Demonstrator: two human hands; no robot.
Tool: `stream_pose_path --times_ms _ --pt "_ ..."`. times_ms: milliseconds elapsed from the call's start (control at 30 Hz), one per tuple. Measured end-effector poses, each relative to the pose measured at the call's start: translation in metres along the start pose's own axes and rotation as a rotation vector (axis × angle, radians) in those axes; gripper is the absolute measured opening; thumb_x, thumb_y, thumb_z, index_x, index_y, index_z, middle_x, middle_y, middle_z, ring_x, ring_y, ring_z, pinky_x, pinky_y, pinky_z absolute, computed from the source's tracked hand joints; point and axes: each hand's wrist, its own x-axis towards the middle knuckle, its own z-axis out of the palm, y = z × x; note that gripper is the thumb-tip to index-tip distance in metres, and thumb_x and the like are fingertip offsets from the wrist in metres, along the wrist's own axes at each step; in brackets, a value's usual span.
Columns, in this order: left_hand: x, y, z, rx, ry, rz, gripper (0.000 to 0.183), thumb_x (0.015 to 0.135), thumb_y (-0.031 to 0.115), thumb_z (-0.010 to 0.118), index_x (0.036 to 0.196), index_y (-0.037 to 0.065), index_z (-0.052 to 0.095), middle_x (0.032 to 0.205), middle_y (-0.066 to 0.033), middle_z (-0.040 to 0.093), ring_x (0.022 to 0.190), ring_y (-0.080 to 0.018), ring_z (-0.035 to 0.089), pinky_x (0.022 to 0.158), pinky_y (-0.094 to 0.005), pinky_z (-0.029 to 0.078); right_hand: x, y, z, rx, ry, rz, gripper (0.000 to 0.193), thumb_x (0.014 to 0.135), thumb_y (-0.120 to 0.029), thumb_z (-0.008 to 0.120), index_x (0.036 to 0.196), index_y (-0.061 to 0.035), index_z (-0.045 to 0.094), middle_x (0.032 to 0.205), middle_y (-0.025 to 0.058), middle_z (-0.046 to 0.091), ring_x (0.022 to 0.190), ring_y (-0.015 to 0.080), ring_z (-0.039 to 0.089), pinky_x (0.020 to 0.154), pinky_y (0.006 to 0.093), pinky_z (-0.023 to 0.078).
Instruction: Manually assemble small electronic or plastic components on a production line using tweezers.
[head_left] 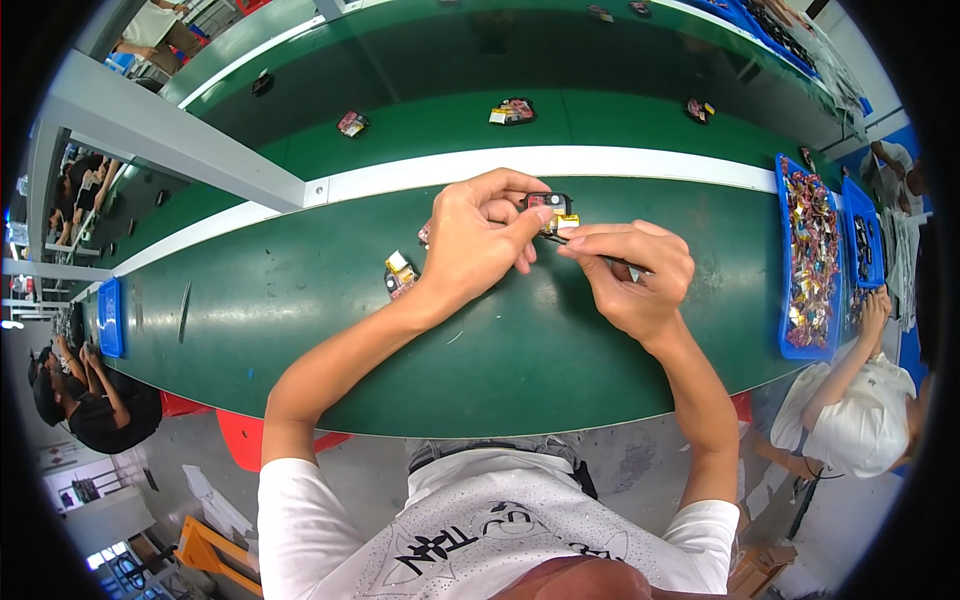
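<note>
My left hand (466,245) is closed on a small black-framed electronic assembly (565,222) with yellow and white parts, holding it above the green bench. Pinched in my right hand (645,280) is a thin dark tool (637,266), perhaps tweezers. Its front end reaches to the lower edge of the assembly, where my fingers partly hide it. A similar small assembly (400,274) lies on the bench beside my left wrist. Another piece shows only in part behind the left hand.
To the right stands a blue tray (786,345) heaped with small wired parts, beside a smaller blue tray (862,235). Several assemblies lie on the raised green strip beyond the white rail (420,180). A metal post (180,125) rises at the left. Co-workers sit on both sides.
</note>
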Motion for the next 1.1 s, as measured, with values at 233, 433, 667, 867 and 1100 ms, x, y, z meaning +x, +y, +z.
stream_pose_path --times_ms 233,433,667,867,1100 --pt "0.016 -0.007 -0.010 0.054 0.043 -0.020 0.021 0.092 0.002 0.070 0.109 -0.010 0.065 0.081 -0.0103 0.069 0.054 -0.0119 0.063 0.046 -0.0256 0.050 0.002 0.006 0.001 0.022 -0.031 0.057 0.018 0.072 0.003 0.084 0.085 -0.0074 0.076 0.084 0.0028 0.078 0.052 0.0084 0.062 0.044 0.0236 0.033" --pt "0.101 -0.027 -0.116 0.274 0.447 0.076 0.022 0.092 0.002 0.067 0.111 -0.009 0.067 0.091 -0.0124 0.073 0.061 -0.0149 0.068 0.054 -0.0270 0.057 0.008 0.010 0.001 0.095 0.123 0.167 0.016 0.075 0.002 0.084 0.086 -0.0033 0.075 0.093 0.0043 0.079 0.044 0.0055 0.048 0.043 0.0221 0.034" --pt "0.114 -0.027 -0.125 1.240 0.783 0.442 0.024 0.088 0.015 0.074 0.106 0.000 0.070 0.094 -0.0153 0.069 0.081 -0.0321 0.070 0.070 -0.0408 0.056 0.004 0.013 0.000 0.071 0.110 0.133 0.017 0.075 0.001 0.085 0.087 -0.0044 0.075 0.095 0.0038 0.079 0.040 0.0064 0.040 0.043 0.0227 0.034" --pt "0.097 -0.030 -0.057 1.025 0.311 0.494 0.020 0.088 0.020 0.072 0.087 0.001 0.074 0.082 -0.0148 0.071 0.074 -0.0318 0.068 0.068 -0.0429 0.052 0.003 0.012 0.001 0.036 0.088 0.131 0.017 0.074 -0.001 0.085 0.086 -0.0045 0.074 0.093 0.0025 0.079 0.040 0.0070 0.039 0.043 0.0235 0.034" --pt "0.104 -0.035 -0.069 1.120 0.399 0.333 0.026 0.090 0.024 0.072 0.089 -0.001 0.077 0.078 -0.0176 0.073 0.072 -0.0339 0.071 0.069 -0.0424 0.053 0.003 0.011 0.003 0.044 0.093 0.156 0.018 0.072 0.000 0.085 0.086 -0.0055 0.074 0.090 0.0017 0.078 0.040 0.0073 0.038 0.043 0.0243 0.034"
